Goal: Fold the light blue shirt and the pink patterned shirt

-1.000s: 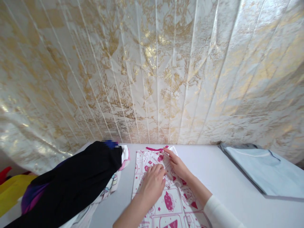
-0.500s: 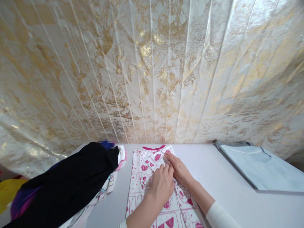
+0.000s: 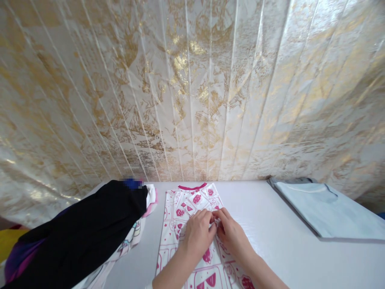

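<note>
A white shirt (image 3: 170, 241) with pink cartoon prints and a pink neckband lies lengthwise in front of me, its collar toward the wall and its sides folded in. Over its right half, my left hand (image 3: 197, 233) has its fingers bent and closed on a bit of the fabric. Meeting it from the right, my right hand (image 3: 234, 237) pinches the same gathered white bit between thumb and fingers. The two sets of fingertips nearly touch, and part of the pinched cloth is hidden behind them.
On the left lies a heap of clothes with a black garment (image 3: 90, 228) on top and a yellow piece (image 3: 10, 243) at its edge. A folded light blue shirt (image 3: 327, 212) rests on a grey one at right. A gold-patterned curtain (image 3: 192, 100) hangs behind the white table (image 3: 279, 257).
My right hand has drawn back from near the shirt's shoulder toward me, its flat fingers now curled into a pinch. My left hand has shifted slightly, and a bit of fabric is raised between both.
</note>
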`<state>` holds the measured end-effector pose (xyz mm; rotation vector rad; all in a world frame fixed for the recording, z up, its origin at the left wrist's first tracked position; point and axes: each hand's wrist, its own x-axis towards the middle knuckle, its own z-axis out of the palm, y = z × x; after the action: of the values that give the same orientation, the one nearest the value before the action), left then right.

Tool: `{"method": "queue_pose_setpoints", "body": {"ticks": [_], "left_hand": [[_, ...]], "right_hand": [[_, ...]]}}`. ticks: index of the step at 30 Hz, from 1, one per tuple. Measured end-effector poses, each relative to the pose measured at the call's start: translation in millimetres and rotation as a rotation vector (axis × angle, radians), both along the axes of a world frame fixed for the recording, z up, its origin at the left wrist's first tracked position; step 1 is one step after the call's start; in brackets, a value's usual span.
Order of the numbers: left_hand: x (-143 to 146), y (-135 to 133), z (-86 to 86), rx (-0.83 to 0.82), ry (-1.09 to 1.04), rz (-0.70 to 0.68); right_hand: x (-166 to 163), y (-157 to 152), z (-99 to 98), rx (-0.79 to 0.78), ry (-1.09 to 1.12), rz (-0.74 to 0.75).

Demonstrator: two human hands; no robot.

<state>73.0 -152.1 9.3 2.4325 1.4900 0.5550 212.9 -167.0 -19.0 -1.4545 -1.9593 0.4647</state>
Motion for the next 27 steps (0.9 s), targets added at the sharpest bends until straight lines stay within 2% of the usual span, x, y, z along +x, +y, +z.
{"method": "queue_pose_setpoints", "body": {"ticks": [4, 7, 13, 17, 21, 27], "left_hand": [[-3.4, -8.4, 3.7, -0.035, -0.028, -0.016], [-8.6, -18.8, 5.0, -0.047, -0.015, -0.06], [-20.3, -36.6, -13.5, 0.027, 0.084, -0.162], [-22.9, -38.9, -26.0, 0.04, 0.114, -0.241], [-23.0, -42.5, -22.1, -0.058, 0.064, -0.342], [-25.9, -42.7, -2.0, -0.198, 0.028, -0.345]], "right_hand": [[2.6, 2.2, 5.4, -0.006, -0.013, -0.01], [6.0, -2.2, 4.6, 0.017, -0.012, 0.048], [18.7, -34.7, -23.0, 0.218, -0.202, 0.034], [33.9, -57.7, -36.4, 0.25, -0.363, 0.086], [38.8, -67.5, -23.9, 0.155, -0.422, 0.1], [27.7, -63.4, 0.6, 0.061, -0.348, 0.088]]}}
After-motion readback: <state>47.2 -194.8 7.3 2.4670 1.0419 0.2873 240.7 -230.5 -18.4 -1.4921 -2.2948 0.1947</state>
